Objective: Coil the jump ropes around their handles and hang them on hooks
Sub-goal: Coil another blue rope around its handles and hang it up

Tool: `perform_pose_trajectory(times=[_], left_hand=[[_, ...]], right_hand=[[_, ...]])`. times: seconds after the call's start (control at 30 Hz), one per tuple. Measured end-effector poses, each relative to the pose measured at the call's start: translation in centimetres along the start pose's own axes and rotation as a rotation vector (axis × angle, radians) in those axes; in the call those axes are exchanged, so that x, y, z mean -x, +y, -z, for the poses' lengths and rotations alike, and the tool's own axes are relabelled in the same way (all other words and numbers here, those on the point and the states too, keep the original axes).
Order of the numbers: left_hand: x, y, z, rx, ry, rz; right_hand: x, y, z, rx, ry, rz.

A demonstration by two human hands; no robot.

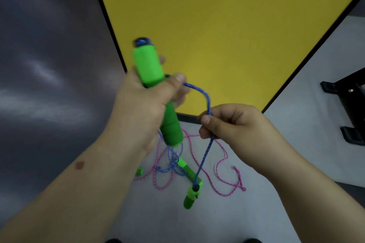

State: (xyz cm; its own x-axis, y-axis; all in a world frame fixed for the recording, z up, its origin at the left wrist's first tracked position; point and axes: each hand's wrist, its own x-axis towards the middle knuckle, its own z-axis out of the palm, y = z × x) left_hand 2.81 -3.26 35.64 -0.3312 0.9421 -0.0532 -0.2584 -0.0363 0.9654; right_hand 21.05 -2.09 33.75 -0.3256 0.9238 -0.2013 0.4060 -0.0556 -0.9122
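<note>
Left hand (146,102): fingers curled tight round a green handle (150,69), held upright above the floor.
Right hand (235,122): thumb and fingers pinch the blue rope (206,102) just beside it.
Blue rope: loops between the hands, then drops to a second green handle (191,197).
Pink rope (219,165): loose on the grey floor (296,154) below, seemingly tangled with blue strands.
Yellow panel (217,16): behind.

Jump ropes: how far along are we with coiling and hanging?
Early. Done: nothing visibly coiled or hung, and no hooks in view. In hand: the left hand grips a green handle while the right hand pinches the blue rope, whose other handle dangles below. Left: the pink rope lies loose on the floor, untouched.
</note>
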Motion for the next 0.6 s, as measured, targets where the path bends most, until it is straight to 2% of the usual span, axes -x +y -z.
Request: perform_pose_trajectory(times=[0.1,0.23,0.33,0.4,0.43,0.53,0.6], left_hand=[[1.3,-0.9,-1.2,-0.115,-0.164,-0.008],[0.8,-0.3,-0.8,-0.042,-0.154,-0.012],[1.6,-0.7,-1.2,-0.311,-0.257,-0.100],[1.9,-1.1,-1.4,-0.421,-0.225,-0.160],[1.7,-1.0,-1.4,-0.400,-0.179,-0.174],[0.2,0.3,-0.3,-0.073,-0.003,-0.120],[-0.6,1.0,0.5,0.063,0.084,-0.085]], right_hand=[[0.0,-0.4,0.0,-0.044,0.042,0.032],[0.1,-0.3,0.3,-0.001,0.049,0.018],[0.2,-0.5,0.1,0.038,0.016,0.092],[0.2,-0.3,-0.1,0.036,-0.006,0.124],[0.1,-0.1,-0.1,0.025,-0.019,0.107],[-0.1,0.8,0.3,0.073,-0.074,-0.022],[-0.2,1.3,0.5,0.122,-0.052,-0.059]])
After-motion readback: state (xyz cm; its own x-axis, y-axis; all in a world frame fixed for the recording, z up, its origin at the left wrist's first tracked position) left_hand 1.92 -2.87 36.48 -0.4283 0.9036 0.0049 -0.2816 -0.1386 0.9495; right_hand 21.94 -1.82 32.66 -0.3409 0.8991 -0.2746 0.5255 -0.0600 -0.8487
